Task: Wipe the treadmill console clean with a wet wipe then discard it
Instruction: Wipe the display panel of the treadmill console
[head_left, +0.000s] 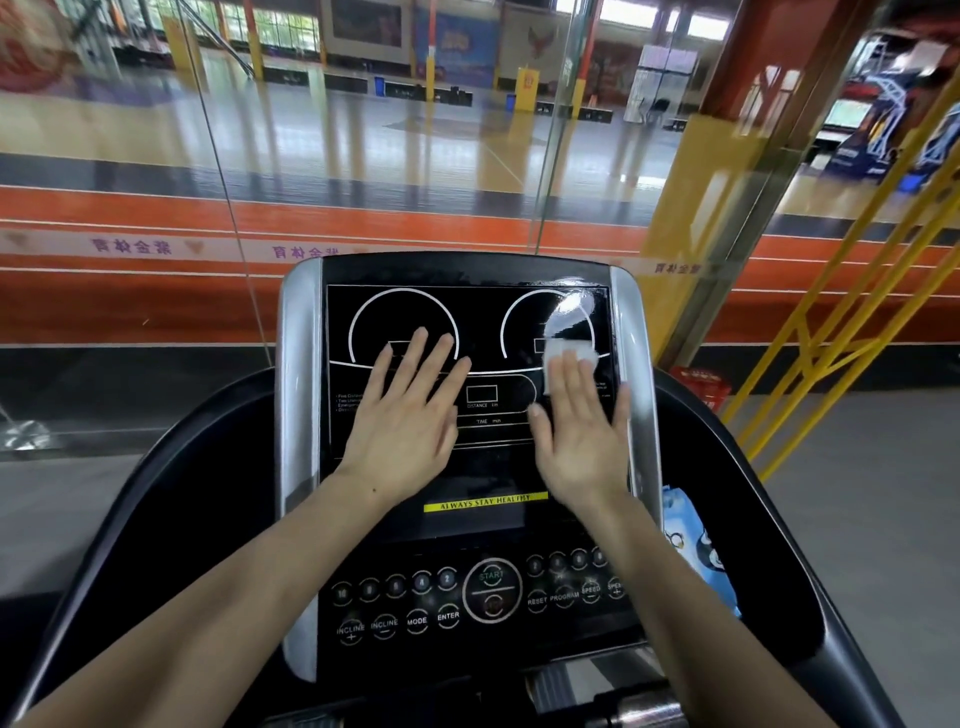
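We are seeing bright daylight coming through far windows at the top. The shiny floor is glaring. Edges are bending and blurring. A wet patch on the console is shining white.

— Beyond the glass wall?
— Orange running track with white lane lines, then a glossy wooden court floor.
— On the pane itself?
— Pale strip with purple lettering, mirrored, stretched across at track level.
— Off to the right?
— Yellow padded pillar; yellow railing slanting upward beside it; red crate on grey flooring near the railing's foot.
— Far end of the hall?
— Blue bin and yellow post along the back wall; arcade hoop machines in the upper right corner, blurred.
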